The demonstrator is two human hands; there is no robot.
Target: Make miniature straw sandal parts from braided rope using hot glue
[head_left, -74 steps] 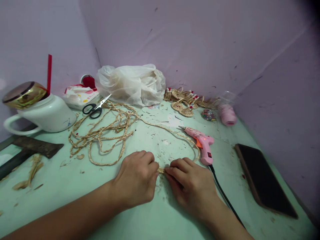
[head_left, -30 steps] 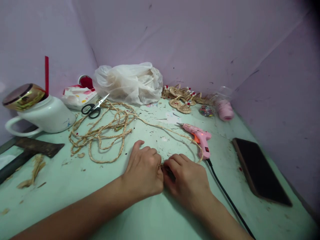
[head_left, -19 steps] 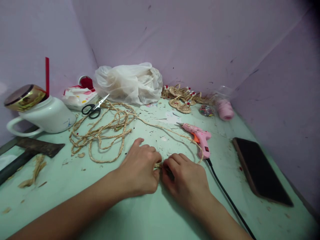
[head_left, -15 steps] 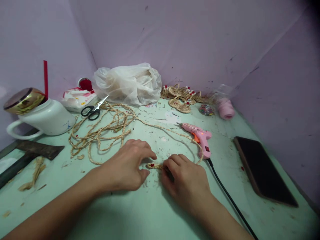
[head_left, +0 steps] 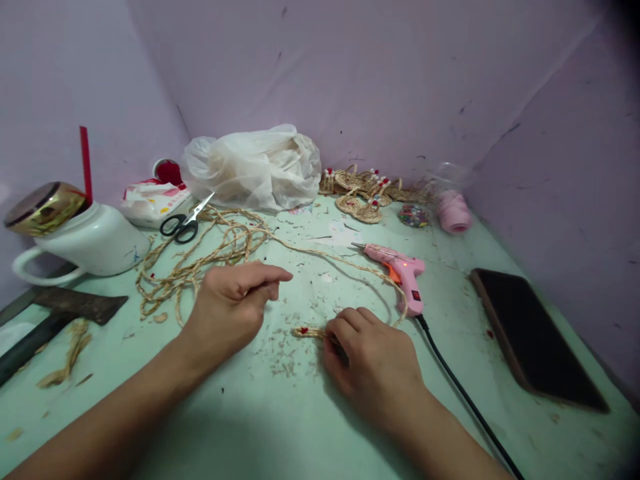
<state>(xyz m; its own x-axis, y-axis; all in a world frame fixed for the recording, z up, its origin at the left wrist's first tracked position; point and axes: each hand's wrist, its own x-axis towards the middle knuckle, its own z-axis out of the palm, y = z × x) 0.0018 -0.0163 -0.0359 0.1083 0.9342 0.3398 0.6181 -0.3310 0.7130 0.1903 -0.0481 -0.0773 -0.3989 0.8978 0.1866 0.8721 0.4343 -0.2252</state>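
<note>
My right hand (head_left: 373, 360) rests on the table with its fingers closed around a short folded piece of braided straw cord (head_left: 313, 332). The cord's looped end, with a red spot on it, sticks out to the left; the rest is hidden under my fingers. Up and to the left of that end is my left hand (head_left: 237, 300), holding nothing, its index finger stretched out and the thumb below it. Behind that hand lies a loose tangle of straw cord (head_left: 200, 267). One strand runs from it across to the pink glue gun (head_left: 395, 260).
Scissors (head_left: 187, 221) lie by the tangle. At left are a white mug (head_left: 103, 240) and a hammer-like tool (head_left: 75, 303). A plastic bag (head_left: 255, 167), woven straw pieces (head_left: 357, 207), beads (head_left: 414, 215) and a pink spool (head_left: 454, 213) line the back. A phone (head_left: 535, 340) lies at right.
My left hand has pulled away from the cord's looped end, up and to the left. My right hand has stayed in place on the cord.
</note>
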